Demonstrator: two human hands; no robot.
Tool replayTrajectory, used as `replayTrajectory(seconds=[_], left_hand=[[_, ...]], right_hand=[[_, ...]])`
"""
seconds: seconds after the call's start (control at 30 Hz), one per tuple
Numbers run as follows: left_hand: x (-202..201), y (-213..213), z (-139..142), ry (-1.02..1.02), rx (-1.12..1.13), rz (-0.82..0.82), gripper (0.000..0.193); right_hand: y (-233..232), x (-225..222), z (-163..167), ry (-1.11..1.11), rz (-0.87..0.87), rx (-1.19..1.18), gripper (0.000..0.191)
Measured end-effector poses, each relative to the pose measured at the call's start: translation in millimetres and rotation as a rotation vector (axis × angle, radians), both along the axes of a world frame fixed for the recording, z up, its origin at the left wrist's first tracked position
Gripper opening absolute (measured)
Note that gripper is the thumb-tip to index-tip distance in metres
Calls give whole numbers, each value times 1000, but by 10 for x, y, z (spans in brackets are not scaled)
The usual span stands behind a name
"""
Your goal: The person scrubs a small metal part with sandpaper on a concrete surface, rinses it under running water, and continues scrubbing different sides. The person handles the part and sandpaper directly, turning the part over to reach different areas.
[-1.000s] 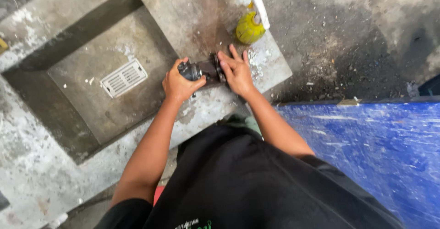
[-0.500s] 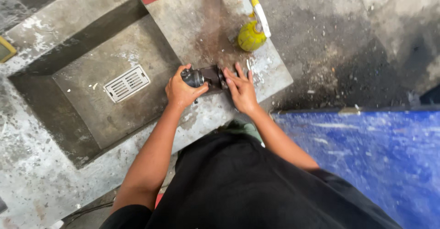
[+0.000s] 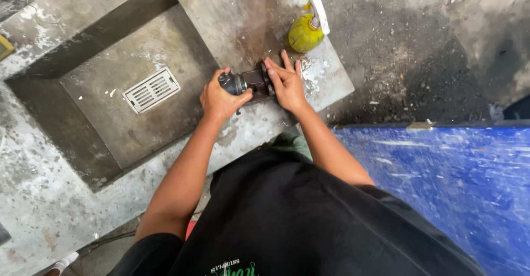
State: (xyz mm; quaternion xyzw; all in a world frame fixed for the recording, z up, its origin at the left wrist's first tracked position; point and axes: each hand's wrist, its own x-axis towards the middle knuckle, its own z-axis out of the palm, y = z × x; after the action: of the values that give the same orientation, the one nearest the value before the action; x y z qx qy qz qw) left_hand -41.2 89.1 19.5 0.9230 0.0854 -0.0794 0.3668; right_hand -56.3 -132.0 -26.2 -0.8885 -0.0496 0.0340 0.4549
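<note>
Left fingers: the left hand (image 3: 220, 100) curls over the near, rounded end of a dark metal part (image 3: 248, 82), fingers wrapped and clamped on it, thumb along the side.
Right fingers: the right hand (image 3: 286, 82) lies flat, fingers spread apart and pressed down on the other end of the same part; it presses rather than grips.
Part material: dull dark grey to black metal, greasy in look, with a round knob-like end by the left hand and a blockier body under the right palm.
Part position: it lies on the raised concrete ledge (image 3: 243, 22), just right of the sunken basin, between the two hands.
Part direction: its long axis runs roughly left to right across the view, tilted slightly, the round end pointing left toward the basin.
Ledge surface: rough grey concrete, stained rusty brown in a streak behind the part, with pale flecks near the right hand.
Basin: a square concrete basin (image 3: 110, 49) with sloping walls, to the left of the hands.
Drain: a pale slotted rectangular drain grate (image 3: 152, 90) sits in the basin floor, well apart from the part.
Bottle: a yellow round bottle (image 3: 305, 32) with a white and yellow spray top lies on the ledge just beyond the right fingertips, not touching them.
Floor: dark, gritty ground (image 3: 419, 49) to the right.
Blue surface: a scuffed blue panel (image 3: 452, 182) at lower right.
Blocking the view: the person's black shirt (image 3: 298, 221) fills the foreground.
</note>
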Motion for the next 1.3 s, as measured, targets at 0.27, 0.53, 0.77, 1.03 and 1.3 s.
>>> replayTrajectory(seconds=[0.27, 0.53, 0.77, 1.03, 1.3], left_hand=[[-6, -22, 1, -4, 2, 13, 82], [-49, -70, 12, 33, -19, 37, 83], [-62, -82, 40, 28, -32, 72, 80], [-119, -122, 20, 15, 11, 93, 81], [-127, -127, -11, 19, -18, 95, 84]], right_hand=[[5, 94, 100, 17, 16, -69, 39], [12, 150, 77, 19, 2, -84, 40], [16, 151, 39, -18, 8, -35, 40], [37, 163, 61, 24, -16, 20, 37], [57, 202, 24, -31, -102, 196, 30]])
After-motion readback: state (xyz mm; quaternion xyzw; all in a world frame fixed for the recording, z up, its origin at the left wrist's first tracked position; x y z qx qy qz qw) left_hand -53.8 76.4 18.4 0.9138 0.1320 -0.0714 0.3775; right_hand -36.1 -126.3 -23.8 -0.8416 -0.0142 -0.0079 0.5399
